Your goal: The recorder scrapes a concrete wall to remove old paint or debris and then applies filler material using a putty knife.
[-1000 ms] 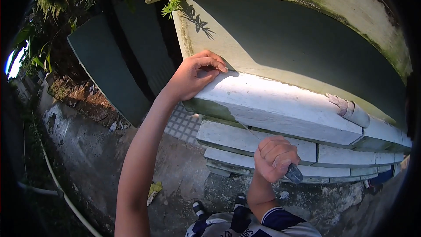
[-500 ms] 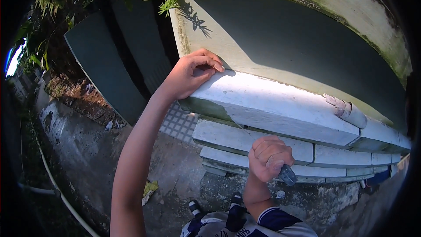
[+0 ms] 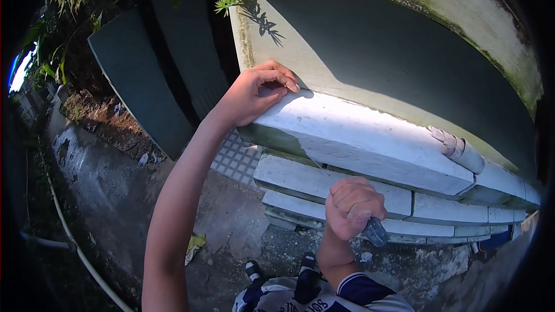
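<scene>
Outdoors, sun whitens the ledge (image 3: 358, 121); your left hand (image 3: 260, 93) rests on its left end, fingers loosely bent. Below the ledge, your right hand (image 3: 354, 205) clenches a dark-handled tool (image 3: 376, 233), long axis slanting up-left toward it.

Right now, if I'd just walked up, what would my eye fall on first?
Probably the sunlit white ledge running across the middle toward the right, with the left hand at its left end. Below the ledge, the right hand makes a fist around a dark handle. Next might come the pale roll lying toward the ledge's right, and the small green plant at the top, left of center.
</scene>
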Action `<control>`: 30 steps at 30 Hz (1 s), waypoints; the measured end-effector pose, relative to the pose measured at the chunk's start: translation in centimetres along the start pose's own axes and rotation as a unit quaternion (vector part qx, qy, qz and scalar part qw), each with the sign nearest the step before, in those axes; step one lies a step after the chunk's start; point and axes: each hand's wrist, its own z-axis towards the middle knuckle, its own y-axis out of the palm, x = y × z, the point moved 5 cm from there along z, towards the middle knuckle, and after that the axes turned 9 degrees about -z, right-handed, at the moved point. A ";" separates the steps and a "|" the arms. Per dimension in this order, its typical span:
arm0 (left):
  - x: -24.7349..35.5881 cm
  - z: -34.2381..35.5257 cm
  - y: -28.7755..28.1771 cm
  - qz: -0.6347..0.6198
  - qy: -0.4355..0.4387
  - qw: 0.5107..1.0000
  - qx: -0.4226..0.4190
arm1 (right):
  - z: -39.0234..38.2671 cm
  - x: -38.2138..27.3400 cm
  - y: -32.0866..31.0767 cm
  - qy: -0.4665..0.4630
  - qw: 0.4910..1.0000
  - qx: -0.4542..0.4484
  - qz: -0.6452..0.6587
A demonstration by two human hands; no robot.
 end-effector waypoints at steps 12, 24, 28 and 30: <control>0.3 0.1 -0.1 -0.012 -0.014 1.000 0.003 | 0.3 -0.3 0.3 -0.005 1.000 -0.003 -0.002; -0.7 0.1 -0.3 -0.010 0.008 1.000 -0.001 | 0.5 0.0 0.2 -0.006 1.000 0.015 -0.009; -0.2 -0.1 -0.3 -0.025 -0.005 1.000 0.004 | 0.5 -1.1 0.1 -0.001 1.000 0.005 -0.005; -0.3 -0.2 -0.2 0.001 -0.003 1.000 -0.003 | 0.5 -1.0 0.3 -0.016 1.000 -0.004 -0.001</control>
